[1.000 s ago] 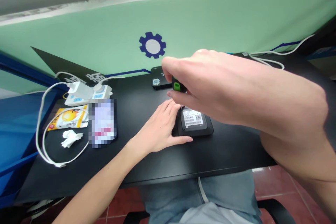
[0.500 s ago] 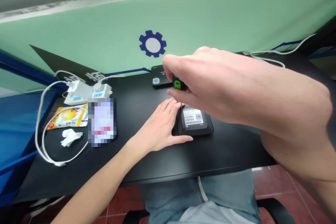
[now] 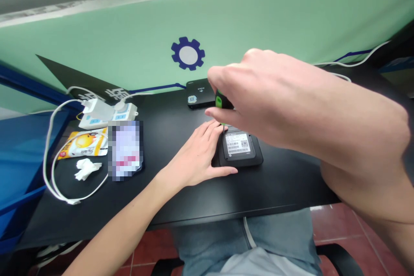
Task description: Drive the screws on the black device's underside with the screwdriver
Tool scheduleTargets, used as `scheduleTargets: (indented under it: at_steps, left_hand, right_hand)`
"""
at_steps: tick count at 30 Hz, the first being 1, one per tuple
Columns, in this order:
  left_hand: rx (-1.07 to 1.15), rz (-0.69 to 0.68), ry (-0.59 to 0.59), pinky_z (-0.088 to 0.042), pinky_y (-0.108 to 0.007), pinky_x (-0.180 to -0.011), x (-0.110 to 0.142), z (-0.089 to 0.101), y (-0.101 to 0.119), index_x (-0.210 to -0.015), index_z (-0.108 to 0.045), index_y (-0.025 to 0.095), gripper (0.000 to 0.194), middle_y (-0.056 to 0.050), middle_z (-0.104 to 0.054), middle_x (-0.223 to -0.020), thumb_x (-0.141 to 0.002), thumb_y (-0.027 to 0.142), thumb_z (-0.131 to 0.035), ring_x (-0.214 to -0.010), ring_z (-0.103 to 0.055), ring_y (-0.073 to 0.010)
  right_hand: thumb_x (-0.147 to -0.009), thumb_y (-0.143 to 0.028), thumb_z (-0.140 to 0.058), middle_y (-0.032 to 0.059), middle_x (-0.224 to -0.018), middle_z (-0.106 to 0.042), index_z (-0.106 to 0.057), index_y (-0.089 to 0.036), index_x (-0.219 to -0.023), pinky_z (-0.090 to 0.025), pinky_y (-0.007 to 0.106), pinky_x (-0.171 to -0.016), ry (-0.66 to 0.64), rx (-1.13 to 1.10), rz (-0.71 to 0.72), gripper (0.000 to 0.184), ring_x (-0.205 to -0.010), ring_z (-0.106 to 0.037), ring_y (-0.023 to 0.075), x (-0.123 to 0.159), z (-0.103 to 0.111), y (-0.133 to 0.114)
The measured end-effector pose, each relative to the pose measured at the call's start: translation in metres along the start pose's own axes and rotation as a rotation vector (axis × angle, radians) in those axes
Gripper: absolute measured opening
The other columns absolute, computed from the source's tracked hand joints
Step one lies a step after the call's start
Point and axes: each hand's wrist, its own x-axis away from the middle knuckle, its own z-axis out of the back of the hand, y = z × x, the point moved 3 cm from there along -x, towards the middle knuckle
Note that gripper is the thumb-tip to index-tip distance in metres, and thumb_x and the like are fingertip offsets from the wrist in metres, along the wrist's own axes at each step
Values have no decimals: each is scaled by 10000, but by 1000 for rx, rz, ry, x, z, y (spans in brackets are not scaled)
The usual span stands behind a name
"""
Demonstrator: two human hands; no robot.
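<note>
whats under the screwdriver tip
The screwdriver in the right hand points down at the upper edge of a black device with a barcode label; the exact contact spot is too small to tell.

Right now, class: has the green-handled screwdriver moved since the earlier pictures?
Yes, slightly: the green-handled screwdriver in the right hand has shifted rightward, judged against the barcode label on the black device.

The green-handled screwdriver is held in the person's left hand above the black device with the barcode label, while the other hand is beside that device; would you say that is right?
Not quite: the head view shows the green-handled screwdriver in the right hand, not the left. It is above the black device with the barcode label, and the left hand is beside that device.
</note>
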Motion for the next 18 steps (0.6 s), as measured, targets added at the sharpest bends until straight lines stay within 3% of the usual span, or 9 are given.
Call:
scheduleTargets:
  at_steps: [5,13,18]
  left_hand:
    - [12,2,-5,-345,-729,-1382,0,-1,0,-1782,-232,209,1134,-276,-403,-1804,-986,865,-703,-1713,-344,-504]
    - [47,6,7,-302,-724,-1398,-1,1,0,-1776,-267,224,1095,-248,-421,-1804,-995,878,-669,-1722,-326,-506]
    - [36,-10,10,-340,-699,-1387,-2,5,3,-1767,-257,220,1083,-257,-456,-1768,-1002,860,-681,-1707,-361,-487]
  right_hand:
    - [-1098,-403,-541,40,-840,-585,-574,-292,-959,-256,426,-619,49,22,-23,180,-668,-430,227,3,-1,1]
    - [-1090,-378,-528,27,-864,-585,-593,-266,-1057,-306,410,-659,-112,-5,-18,134,-667,-415,223,3,9,-5]
    - [-1073,-331,-561,26,-874,-567,-571,-260,-1030,-302,398,-653,-93,-37,-13,84,-650,-374,200,4,8,-3]
